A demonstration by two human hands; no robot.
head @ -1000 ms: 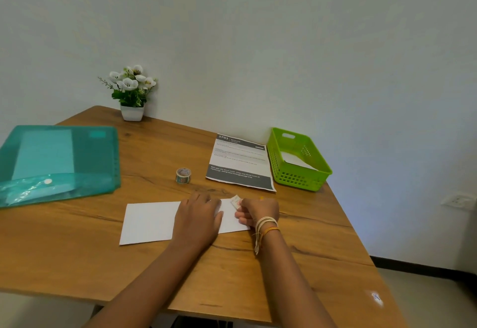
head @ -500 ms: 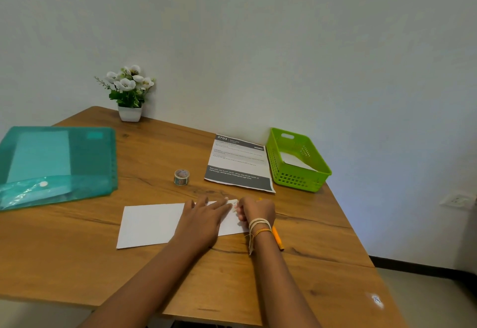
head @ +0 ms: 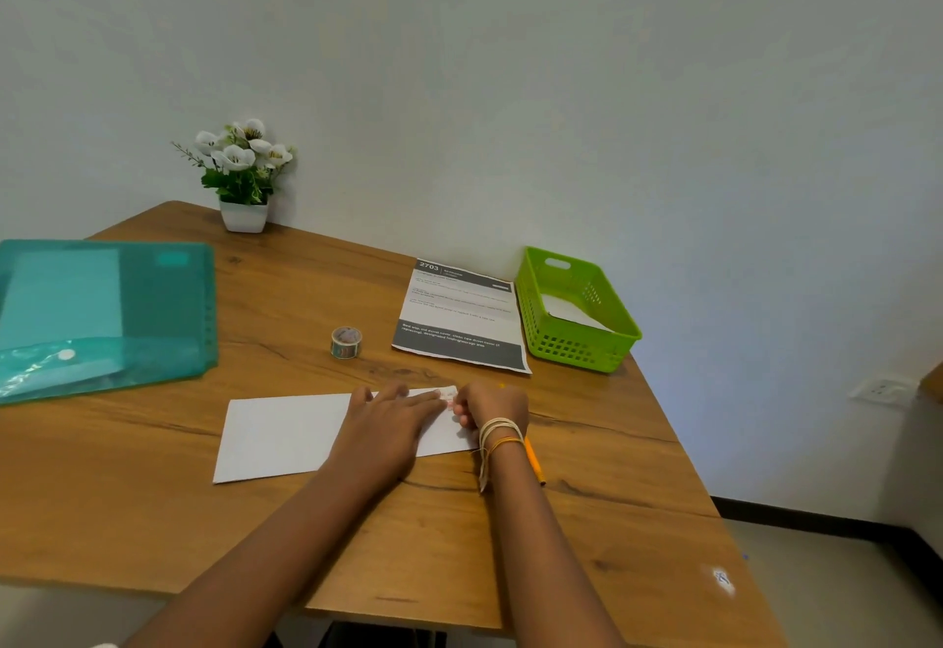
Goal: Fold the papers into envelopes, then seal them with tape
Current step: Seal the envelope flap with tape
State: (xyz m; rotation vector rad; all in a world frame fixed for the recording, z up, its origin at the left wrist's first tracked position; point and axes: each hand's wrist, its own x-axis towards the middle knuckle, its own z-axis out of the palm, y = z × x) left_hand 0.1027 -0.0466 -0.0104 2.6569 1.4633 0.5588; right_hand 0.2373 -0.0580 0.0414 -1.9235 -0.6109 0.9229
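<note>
A folded white paper (head: pixel 278 435) lies flat near the front of the wooden table (head: pixel 153 520). My left hand (head: pixel 390 425) rests flat on its right half, fingers straight and pointing right. My right hand (head: pixel 492 405) is at the paper's right end, fingers curled, pinching a small patterned piece of tape (head: pixel 449 395) against the paper's top right corner. The tape roll (head: pixel 346 342) stands behind the paper, apart from both hands.
A green basket (head: pixel 579 310) holding a white sheet sits at the back right, beside a printed sheet (head: pixel 462 315). A teal plastic folder (head: pixel 102 313) lies at the left, a potted flower (head: pixel 244 172) by the wall. An orange pencil (head: pixel 535 461) lies under my right wrist.
My left hand's fingers have stretched out to the right across the paper, towards my right hand. The right hand stays at the paper's corner with the tape piece.
</note>
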